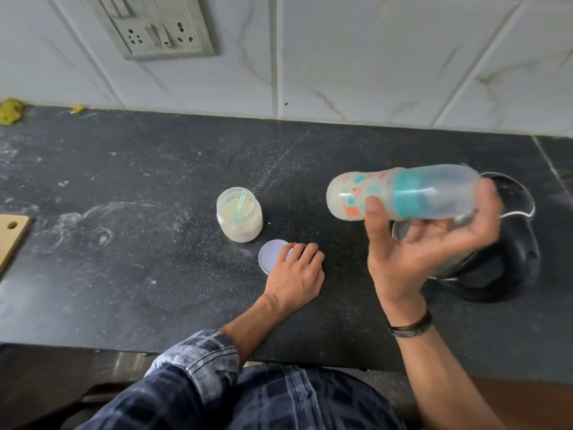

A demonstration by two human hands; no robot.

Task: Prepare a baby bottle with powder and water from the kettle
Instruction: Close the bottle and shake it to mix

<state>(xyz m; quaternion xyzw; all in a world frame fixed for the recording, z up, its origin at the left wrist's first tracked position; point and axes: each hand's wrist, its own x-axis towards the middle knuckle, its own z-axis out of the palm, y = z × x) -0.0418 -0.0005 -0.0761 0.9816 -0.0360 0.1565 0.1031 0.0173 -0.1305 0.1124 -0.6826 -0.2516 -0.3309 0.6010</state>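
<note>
An open powder jar (pixel 239 215) with a green scoop (pixel 240 201) inside is standing mid-counter. Just beside it, the left hand (pixel 294 274) is resting loosely curled fingers on the jar's lid (pixel 273 255). Rightward, the right hand (pixel 424 240) is gripping the capped baby bottle (pixel 400 193) sideways above the black kettle (pixel 502 259).
</note>
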